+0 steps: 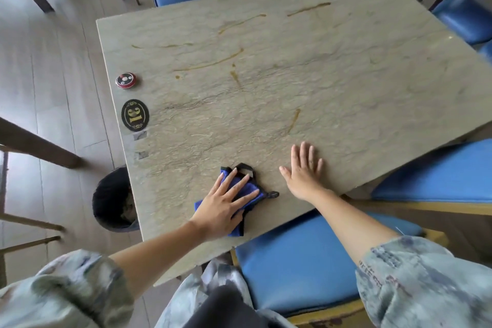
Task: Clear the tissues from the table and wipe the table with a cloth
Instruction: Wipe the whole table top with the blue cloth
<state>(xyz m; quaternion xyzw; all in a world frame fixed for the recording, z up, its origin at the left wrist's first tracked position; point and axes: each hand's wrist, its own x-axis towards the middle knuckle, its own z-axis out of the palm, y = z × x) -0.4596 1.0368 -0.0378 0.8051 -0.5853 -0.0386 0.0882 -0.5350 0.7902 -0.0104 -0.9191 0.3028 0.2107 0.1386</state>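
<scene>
Your left hand (222,206) lies flat on the blue cloth (246,189), fingers spread and pressing it onto the tabletop (346,82) near the edge closest to you. The grip is apart, not curled around the fabric; the palm and fingers simply cover it. The cloth is bunched, with black trim and a black loop poking out beyond your fingertips and a small black tab sticking out to the right.

Your right hand (303,170) rests just beside the cloth, not touching it, palm down on the bare stone surface with the fingers splayed. That grip is apart too and holds nothing.

The tabletop is a grey-green stone pattern marked by several yellow-brown streaks, most of them toward the middle and far side, well apart from the cloth, and one short streak nearer to your right hand. Along the left edge sit a round red and black call button (125,80) and, nearer to you, an oval black number plate (135,115) with gold figures.

A dark bin (113,200) stands on the floor, partly tucked under the left edge of the tabletop. Blue padded chairs (300,261) surround it, one directly below your arms.
</scene>
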